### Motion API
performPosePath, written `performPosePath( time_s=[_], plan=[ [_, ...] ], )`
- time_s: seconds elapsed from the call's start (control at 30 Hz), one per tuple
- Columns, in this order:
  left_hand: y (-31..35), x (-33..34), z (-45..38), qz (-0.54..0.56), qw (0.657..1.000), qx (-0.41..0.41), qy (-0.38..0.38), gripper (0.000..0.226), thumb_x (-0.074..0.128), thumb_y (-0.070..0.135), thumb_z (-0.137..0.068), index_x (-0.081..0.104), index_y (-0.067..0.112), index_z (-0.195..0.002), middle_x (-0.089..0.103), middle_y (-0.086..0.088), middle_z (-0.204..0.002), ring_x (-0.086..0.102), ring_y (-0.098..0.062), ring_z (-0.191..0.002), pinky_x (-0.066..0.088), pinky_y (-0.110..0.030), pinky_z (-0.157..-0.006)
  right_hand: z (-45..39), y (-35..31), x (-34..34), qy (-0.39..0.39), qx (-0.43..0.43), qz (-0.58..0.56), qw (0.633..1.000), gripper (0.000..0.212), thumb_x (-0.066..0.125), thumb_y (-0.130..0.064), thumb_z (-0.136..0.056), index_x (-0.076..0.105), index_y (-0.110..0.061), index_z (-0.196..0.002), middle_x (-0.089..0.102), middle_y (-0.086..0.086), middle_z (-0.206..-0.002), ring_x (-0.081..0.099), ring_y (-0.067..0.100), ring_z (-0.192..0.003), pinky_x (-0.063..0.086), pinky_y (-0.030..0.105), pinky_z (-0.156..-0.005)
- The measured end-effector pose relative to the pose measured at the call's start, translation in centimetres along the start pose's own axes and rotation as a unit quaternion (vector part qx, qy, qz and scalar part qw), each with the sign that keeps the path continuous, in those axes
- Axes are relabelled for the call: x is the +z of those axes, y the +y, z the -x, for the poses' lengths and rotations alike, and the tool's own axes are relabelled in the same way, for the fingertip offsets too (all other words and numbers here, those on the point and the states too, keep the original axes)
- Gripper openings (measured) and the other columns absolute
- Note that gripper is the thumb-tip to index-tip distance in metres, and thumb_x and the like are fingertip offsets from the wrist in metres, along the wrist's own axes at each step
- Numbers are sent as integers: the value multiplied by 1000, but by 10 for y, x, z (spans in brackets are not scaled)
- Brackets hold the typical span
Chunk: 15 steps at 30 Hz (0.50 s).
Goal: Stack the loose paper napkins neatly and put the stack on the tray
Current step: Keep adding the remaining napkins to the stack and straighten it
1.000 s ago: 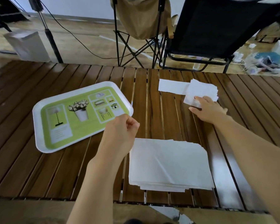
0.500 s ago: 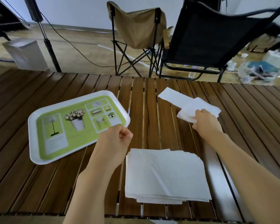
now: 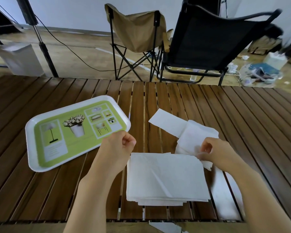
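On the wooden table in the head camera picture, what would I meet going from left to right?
Green tray → left hand, fingers curled, holding nothing → stack of napkins → right hand, pinching a loose napkin. One more flat napkin lies farther back, overlapping that one, so I leave it out of the order.

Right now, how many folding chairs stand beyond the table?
2. A tan fabric chair stands behind the table's far edge near the middle; a black chair stands just to its right. Others may be outside the frame.

Folding chairs (image 3: 138,36) beyond slatted table (image 3: 242,115)
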<state>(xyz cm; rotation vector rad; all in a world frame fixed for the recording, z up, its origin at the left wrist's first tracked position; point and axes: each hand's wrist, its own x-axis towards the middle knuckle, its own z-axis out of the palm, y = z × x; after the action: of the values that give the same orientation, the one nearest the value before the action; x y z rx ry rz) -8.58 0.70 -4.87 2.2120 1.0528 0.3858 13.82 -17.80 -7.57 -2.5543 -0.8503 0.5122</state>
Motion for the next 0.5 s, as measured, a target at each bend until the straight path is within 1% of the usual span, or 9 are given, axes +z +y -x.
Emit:
performPosePath(
  time_s=[0.07, 0.17, 0.3, 0.37, 0.43, 0.5],
  plan=[
    [1, 1, 0, 0, 1000, 7, -3, 10, 55, 27, -94, 64, 24, -94, 59, 17, -81, 53, 5, -72, 33, -6, -53, 3, -2, -1, 34, 7, -19, 999, 12, 71, -17, -80, 61, -13, -76, 63, 4, -81, 52, 16, -70, 37, 22, -53],
    [3, 2, 2, -2, 1000, 17, -8, 10, 55, 27, -94, 64, 25, -94, 59, 17, -82, 54, 5, -73, 34, -5, -54, 10, -5, 5, 83, 21, -30, 996, 14, 66, -11, -84, 59, -15, -73, 63, 4, -76, 52, 15, -68, 38, 22, -57],
    [5, 0, 4, 18, 999, 25, -13, 6, 58, 26, -92, 64, 27, -92, 61, 17, -82, 58, 3, -75, 38, -5, -57, 24, -15, -4, 133, 6, -50, 990, 9, 66, -6, -83, 62, -10, -76, 60, 1, -69, 50, 10, -62, 34, 17, -53],
    [8, -1, 4, 41, 998, 38, -18, 8, 63, 23, -89, 64, 27, -95, 63, 16, -87, 60, 0, -83, 42, -6, -64, 35, -25, -17, 172, -15, -68, 983, 10, 66, -6, -84, 61, -8, -76, 61, -1, -69, 53, 8, -64, 34, 13, -54],
    [13, -1, 5, 50, 997, 61, -24, 16, 68, 23, -86, 63, 27, -100, 63, 17, -94, 59, -1, -92, 43, -7, -72, 47, -37, -27, 203, -52, -94, 973, 12, 68, -7, -83, 61, -9, -74, 61, -3, -68, 55, 6, -65, 39, 8, -54],
    [19, 0, 6, 70, 994, 84, -22, 19, 67, 26, -86, 62, 28, -104, 62, 19, -98, 58, 1, -96, 45, -8, -78, 58, -49, -32, 202, -105, -113, 967, 14, 69, -10, -82, 60, -12, -72, 61, -5, -67, 55, 7, -63, 39, 2, -59]
  ],
)
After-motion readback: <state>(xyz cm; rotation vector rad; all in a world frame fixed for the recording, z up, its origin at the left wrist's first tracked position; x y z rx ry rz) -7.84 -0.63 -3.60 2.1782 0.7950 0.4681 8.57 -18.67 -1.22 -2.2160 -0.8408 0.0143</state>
